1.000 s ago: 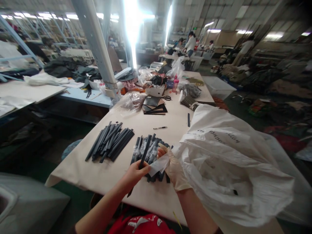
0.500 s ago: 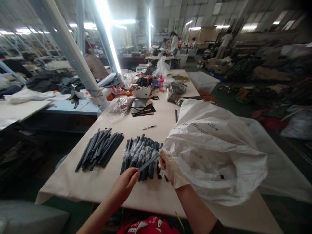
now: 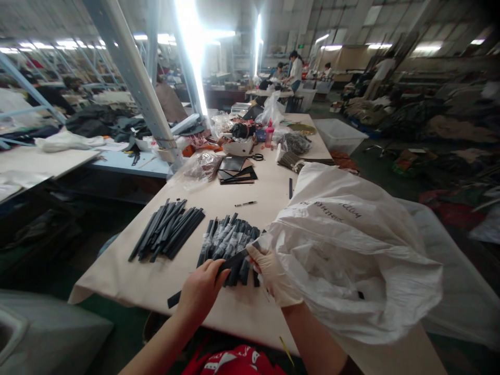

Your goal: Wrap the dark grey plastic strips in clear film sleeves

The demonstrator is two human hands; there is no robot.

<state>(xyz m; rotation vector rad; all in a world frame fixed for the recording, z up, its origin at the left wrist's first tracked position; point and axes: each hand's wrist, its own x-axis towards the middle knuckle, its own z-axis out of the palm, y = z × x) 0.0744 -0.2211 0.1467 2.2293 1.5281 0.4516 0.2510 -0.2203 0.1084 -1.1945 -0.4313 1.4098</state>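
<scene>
A dark flat strip [image 3: 235, 259] is stretched between my hands, its near end sticking out below my left wrist. My left hand [image 3: 207, 284], bare, is closed around the strip. The gloved right hand [image 3: 273, 273] pinches its far end. Beneath and behind the strip lies a row of dark strips with whitish wrapping round their middles [image 3: 224, 237]. To the left is a loose pile of similar dark strips [image 3: 167, 229]. A large white plastic sack [image 3: 332, 224] with handwriting on it stands right beside my right hand, its mouth open toward me.
Farther up the table [image 3: 117, 278] lie a pen [image 3: 246, 203], black and tan sheets [image 3: 236, 171], scissors [image 3: 257, 157], a clear plastic bag [image 3: 201, 167] and a pink bottle [image 3: 269, 135]. A slanted metal post [image 3: 133, 73] rises at the left. People work in the background.
The strip has turned over from its lighter face to a dark one, and more of it shows below my left hand. My view has swung slightly left.
</scene>
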